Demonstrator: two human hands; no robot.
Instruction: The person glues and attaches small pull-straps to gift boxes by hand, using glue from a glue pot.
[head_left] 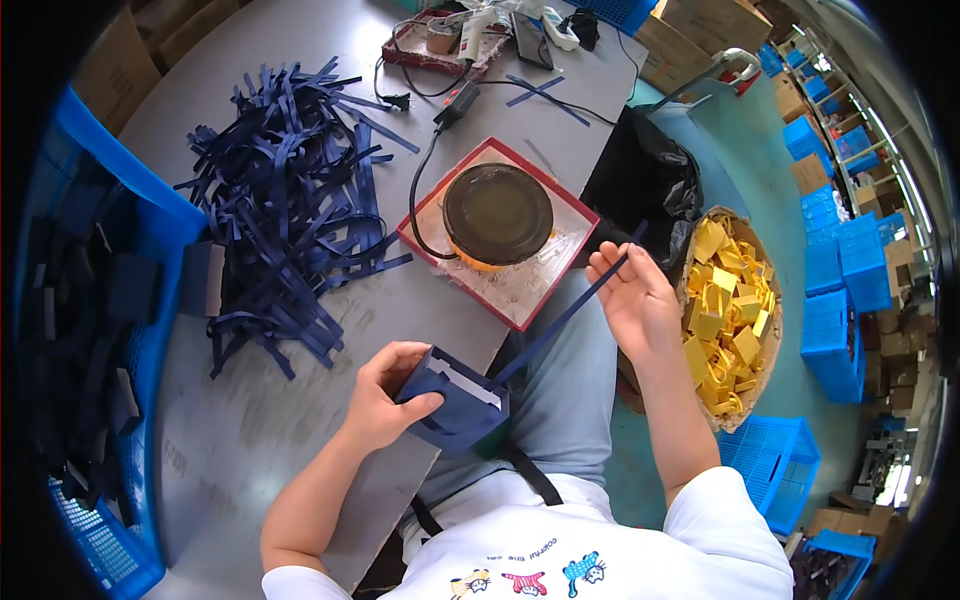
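My left hand grips a small navy box by its left side, above my lap at the table's edge. White lining shows along the box's opening. A navy ribbon runs from the box up to my right hand, which pinches its far end between thumb and fingers. The ribbon is stretched straight between both hands. Left of the hands, a tangled heap of navy ribbons lies on the grey table. Another small navy box stands at the heap's lower left edge.
A round dark hot plate sits in a red-rimmed tray with a cable. A glue gun lies in another tray at the back. Blue crate with dark boxes is at left; a carton of yellow boxes is at right.
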